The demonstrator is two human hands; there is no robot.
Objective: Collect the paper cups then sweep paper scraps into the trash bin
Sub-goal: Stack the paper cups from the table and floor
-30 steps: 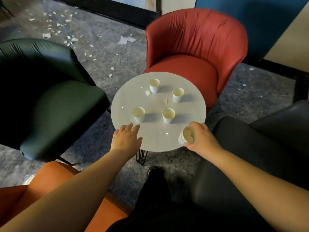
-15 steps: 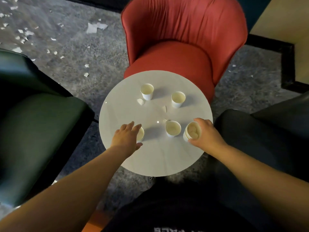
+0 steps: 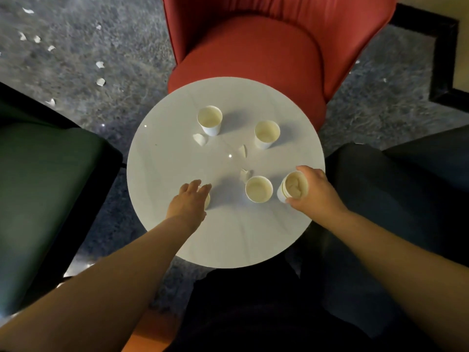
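The left hand [image 3: 189, 200] hides nearly all of a cup [image 3: 207, 199], so its grip cannot be told, while the red chair [image 3: 253, 47] and green chair [image 3: 45, 199] run off the edges.

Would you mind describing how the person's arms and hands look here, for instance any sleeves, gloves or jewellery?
Both forearms are bare all the way to the bottom edge of the frame, so no sleeve shows. The left hand and the right hand wear no gloves, and no watch, bracelet or ring is visible. Nothing else is worn on either arm as far as the head view shows.
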